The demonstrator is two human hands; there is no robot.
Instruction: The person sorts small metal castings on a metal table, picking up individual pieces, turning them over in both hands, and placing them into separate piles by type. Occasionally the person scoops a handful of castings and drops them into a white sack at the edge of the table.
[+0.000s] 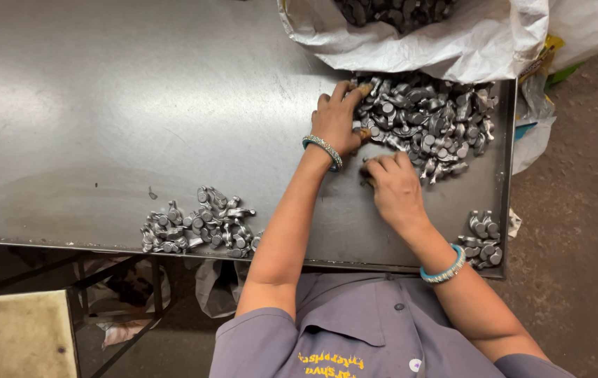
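Note:
A big pile of small grey forged metal parts (pixel 428 119) lies on the steel table (pixel 138 105) at the far right. My left hand (pixel 335 119), with a bangle at the wrist, rests at the pile's left edge; its fingertips and thumb are spread and touch the outer parts. My right hand (pixel 395 187) sits just below the pile with its back up and its fingers curled under, so what they hold is hidden. A smaller heap of the same parts (pixel 197 225) lies at the table's near edge to the left, apart from both hands.
A white sack (pixel 453 38) holding more dark parts stands open behind the pile. A few parts (pixel 482 239) lie at the table's near right corner. A metal frame and a beige surface (pixel 15 336) are below the table's left side, with bare floor on the right.

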